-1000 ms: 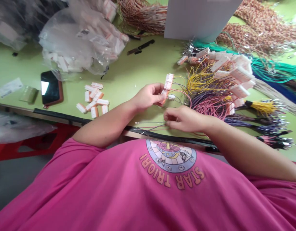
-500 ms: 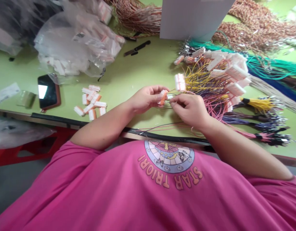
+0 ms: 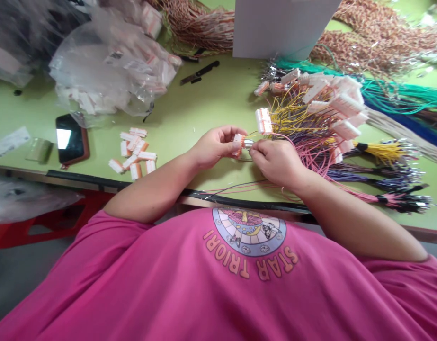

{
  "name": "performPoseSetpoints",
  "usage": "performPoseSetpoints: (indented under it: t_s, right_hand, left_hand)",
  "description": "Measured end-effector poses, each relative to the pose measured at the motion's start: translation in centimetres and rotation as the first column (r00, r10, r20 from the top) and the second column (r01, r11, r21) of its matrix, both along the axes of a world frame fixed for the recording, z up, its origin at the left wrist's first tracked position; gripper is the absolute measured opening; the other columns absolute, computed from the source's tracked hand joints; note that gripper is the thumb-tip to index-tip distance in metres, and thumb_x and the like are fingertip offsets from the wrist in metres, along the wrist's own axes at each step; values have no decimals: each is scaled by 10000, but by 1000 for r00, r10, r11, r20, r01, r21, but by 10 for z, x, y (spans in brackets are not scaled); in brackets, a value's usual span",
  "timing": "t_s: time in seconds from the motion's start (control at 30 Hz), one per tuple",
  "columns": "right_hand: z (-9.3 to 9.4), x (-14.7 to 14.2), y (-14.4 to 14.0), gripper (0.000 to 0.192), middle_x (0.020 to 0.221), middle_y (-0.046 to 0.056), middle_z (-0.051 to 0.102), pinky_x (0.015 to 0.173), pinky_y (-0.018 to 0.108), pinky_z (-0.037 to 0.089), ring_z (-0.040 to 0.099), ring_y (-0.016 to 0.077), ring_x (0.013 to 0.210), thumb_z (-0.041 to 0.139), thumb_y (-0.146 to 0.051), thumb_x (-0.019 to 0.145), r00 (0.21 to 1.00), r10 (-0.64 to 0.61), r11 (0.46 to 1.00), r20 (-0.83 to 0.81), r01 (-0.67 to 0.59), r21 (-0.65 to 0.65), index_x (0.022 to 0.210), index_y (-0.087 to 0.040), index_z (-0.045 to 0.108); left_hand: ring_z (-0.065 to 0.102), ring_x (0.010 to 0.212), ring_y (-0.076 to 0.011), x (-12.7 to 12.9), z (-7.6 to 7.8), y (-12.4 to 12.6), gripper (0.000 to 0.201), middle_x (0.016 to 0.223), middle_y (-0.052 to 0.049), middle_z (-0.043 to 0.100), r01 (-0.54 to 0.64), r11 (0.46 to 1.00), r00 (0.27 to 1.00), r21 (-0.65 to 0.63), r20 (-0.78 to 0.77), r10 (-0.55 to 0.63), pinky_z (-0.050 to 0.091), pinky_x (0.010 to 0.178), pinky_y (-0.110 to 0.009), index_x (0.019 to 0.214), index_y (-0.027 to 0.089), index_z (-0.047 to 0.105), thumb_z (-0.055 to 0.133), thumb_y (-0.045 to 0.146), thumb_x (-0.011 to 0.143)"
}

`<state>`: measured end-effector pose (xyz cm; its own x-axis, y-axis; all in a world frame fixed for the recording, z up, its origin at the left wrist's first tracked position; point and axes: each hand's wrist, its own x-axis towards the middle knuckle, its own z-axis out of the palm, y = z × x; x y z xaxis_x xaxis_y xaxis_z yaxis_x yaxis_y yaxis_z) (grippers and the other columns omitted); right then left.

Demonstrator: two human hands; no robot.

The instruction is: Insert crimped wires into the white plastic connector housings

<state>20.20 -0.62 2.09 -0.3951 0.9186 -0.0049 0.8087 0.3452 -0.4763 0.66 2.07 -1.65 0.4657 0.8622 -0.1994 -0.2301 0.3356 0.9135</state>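
A white and orange connector housing is pinched between the thumb and fingers of my left hand. Its orange face points right, toward my other hand. My right hand is closed on a thin wire right beside that face, with a bright metal end showing between the two hands. Whether the wire's tip sits inside the housing I cannot tell. Just beyond my right hand lies a heap of wired connectors with yellow, purple and pink wires.
Loose connector housings lie left of my left forearm, near a phone. Behind them is a plastic bag of housings. A knife rests farther back. Wire bundles spread along the right. The table edge runs before me.
My right hand has moved slightly left, closer to the connector housing. The housing has turned a little in my left hand, showing more of its white side.
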Motion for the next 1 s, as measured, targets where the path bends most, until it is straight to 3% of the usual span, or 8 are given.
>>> performPoseSetpoints:
  t_s: [0.1, 0.23, 0.33, 0.47, 0.67, 0.8, 0.93, 1.0]
  right_hand:
    - [12, -2, 7, 246, 615, 20, 566, 646, 285, 348, 476, 127, 607, 516, -207, 851, 992, -48, 981, -118, 24, -191, 667, -138, 662]
    - [21, 0, 16, 169, 529, -42, 417, 577, 274, 288, 366, 92, 544, 556, -190, 792, 936, -212, 898, -283, 72, -433, 669, -133, 658]
    - [20, 1, 18, 133, 498, -66, 348, 547, 278, 231, 291, 80, 518, 577, -182, 761, 898, -290, 854, -331, 86, -513, 663, -135, 654]
    - [16, -4, 18, 119, 494, -70, 353, 544, 281, 229, 289, 79, 513, 583, -159, 754, 879, -320, 837, -354, 87, -541, 648, -143, 633]
    - [6, -11, 18, 307, 555, -30, 440, 589, 276, 308, 396, 92, 566, 542, -160, 825, 947, -129, 958, -295, 42, -285, 527, -179, 476]
    - [-1, -11, 18, 258, 627, 15, 540, 622, 282, 349, 463, 130, 629, 499, -217, 895, 993, 24, 998, -117, -31, -59, 657, -170, 584]
    - [3, -4, 5, 273, 919, 117, 662, 699, 323, 380, 529, 199, 802, 413, -228, 967, 981, 129, 965, 143, -157, 211, 926, -155, 673]
    - [4, 3, -6, 284, 968, 118, 663, 713, 331, 370, 517, 204, 828, 411, -218, 974, 928, 298, 904, 224, -350, 247, 899, -170, 680]
  left_hand:
    - [635, 649, -72, 2, -3, 1, 555, 791, 20, 678, -41, 996, 999, 78, -9, 42, 539, 639, -209, 975, 157, 664, 951, 355, 543]
    - [654, 684, -77, 5, -9, 3, 571, 774, 31, 693, -71, 986, 997, 154, 34, 67, 543, 676, -208, 942, 175, 674, 977, 289, 471]
    - [663, 691, -85, 7, -13, 4, 558, 772, 29, 701, -90, 978, 995, 186, 50, 82, 550, 689, -224, 926, 182, 677, 977, 299, 470]
    - [656, 659, -87, 8, -13, 3, 565, 748, 28, 698, -103, 973, 995, 207, 23, 101, 549, 673, -232, 901, 167, 668, 980, 320, 456]
    - [649, 643, -108, 9, -6, -2, 613, 752, 14, 691, -117, 986, 991, 122, -57, 124, 552, 655, -262, 937, 152, 657, 978, 348, 453]
    - [650, 672, -124, 6, -1, 0, 602, 780, -6, 690, -126, 986, 984, 108, -109, 138, 556, 685, -286, 949, 149, 655, 966, 372, 485]
    - [633, 673, -110, 2, 2, 5, 528, 786, 2, 683, -179, 980, 974, 85, -128, 189, 553, 687, -268, 970, 154, 661, 937, 248, 530]
    - [628, 676, -108, 0, 4, 7, 488, 775, 8, 671, -183, 981, 971, 67, -142, 191, 555, 699, -272, 988, 153, 663, 902, 177, 564]
